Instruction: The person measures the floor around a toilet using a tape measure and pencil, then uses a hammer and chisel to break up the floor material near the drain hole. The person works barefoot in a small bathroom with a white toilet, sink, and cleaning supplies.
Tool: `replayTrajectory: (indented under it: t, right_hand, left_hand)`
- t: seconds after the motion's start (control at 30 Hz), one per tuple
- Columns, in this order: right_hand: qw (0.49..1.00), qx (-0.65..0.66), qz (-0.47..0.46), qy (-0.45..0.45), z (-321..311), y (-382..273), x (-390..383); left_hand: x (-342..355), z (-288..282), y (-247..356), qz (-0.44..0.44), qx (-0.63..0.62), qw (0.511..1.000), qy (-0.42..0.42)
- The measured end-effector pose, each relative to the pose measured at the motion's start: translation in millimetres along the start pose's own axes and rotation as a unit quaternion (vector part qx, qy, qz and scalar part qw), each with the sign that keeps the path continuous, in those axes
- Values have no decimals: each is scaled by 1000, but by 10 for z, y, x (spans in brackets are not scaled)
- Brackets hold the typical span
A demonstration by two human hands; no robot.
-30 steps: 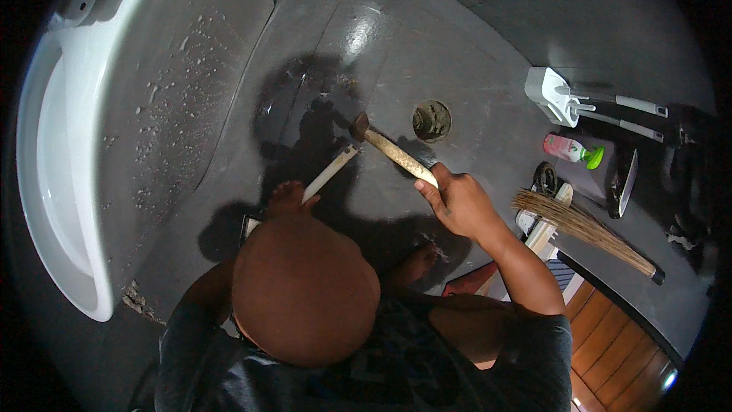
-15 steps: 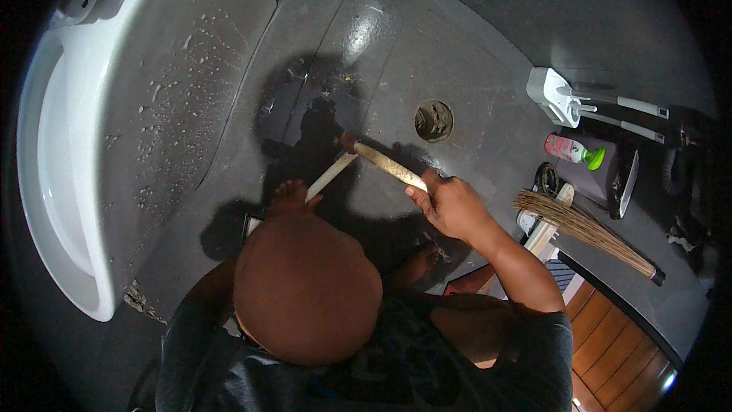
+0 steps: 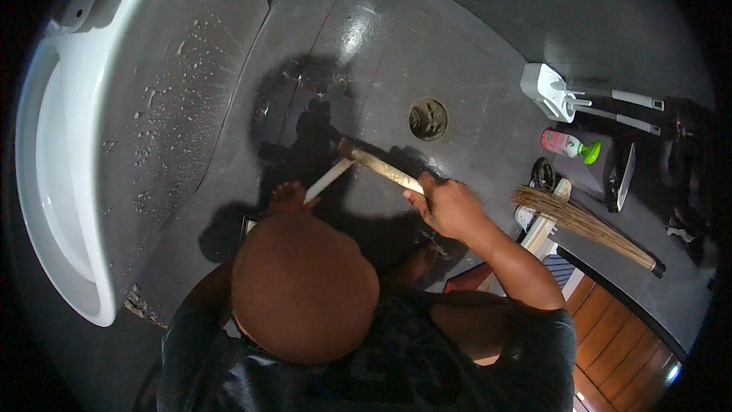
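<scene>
My right hand (image 3: 451, 207) is closed around the pale wooden handle of a hammer (image 3: 385, 171). Its brown, rusty-looking head points away from me to the left and meets the far end of a slim white rod (image 3: 329, 180). The rod's near end disappears beside my foot (image 3: 287, 197), behind my bent knee (image 3: 305, 290). My left forearm goes down behind that knee, so the left hand is hidden. Close by the knee, a corner of a dark-framed object (image 3: 249, 224) peeks out; its kind cannot be made out.
A round drain hole (image 3: 428, 119) opens in the wet grey floor. On the left stands a white basin (image 3: 105, 183). At right are a white brush holder (image 3: 547, 91), a pink bottle with a green pump (image 3: 562, 143), a stick broom (image 3: 587, 227) and a brown slatted surface (image 3: 610, 336).
The view has shifted slightly. My right hand keeps its hold on the hammer, and the hammer head stays against the rod's end, with hardly any movement.
</scene>
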State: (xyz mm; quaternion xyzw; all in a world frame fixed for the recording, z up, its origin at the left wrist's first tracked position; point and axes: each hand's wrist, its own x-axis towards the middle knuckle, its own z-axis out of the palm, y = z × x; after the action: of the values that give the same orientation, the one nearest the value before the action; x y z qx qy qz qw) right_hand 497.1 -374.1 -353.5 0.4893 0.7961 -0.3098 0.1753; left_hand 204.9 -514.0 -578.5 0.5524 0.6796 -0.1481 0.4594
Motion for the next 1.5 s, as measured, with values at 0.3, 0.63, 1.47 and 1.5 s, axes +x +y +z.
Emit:
replayTrajectory:
  t: [0.3, 0.63, 1.47, 1.5]
  right_hand:
    - [977, 164, 90, 105, -509, 214, 18]
    - [964, 172, 140, 147, -594, 384, 55]
    - [987, 124, 84, 65, -449, 72, 318]
    - [987, 126, 76, 71, -421, 72, 332]
  left_hand:
    - [-354, -473, 311, -47, -139, 989, 24]
    - [-143, -652, 685, -13, -146, 972, 184]
    - [-176, -1107, 869, 45, -78, 990, 113]
    - [-165, -1090, 863, 52, -73, 989, 121]
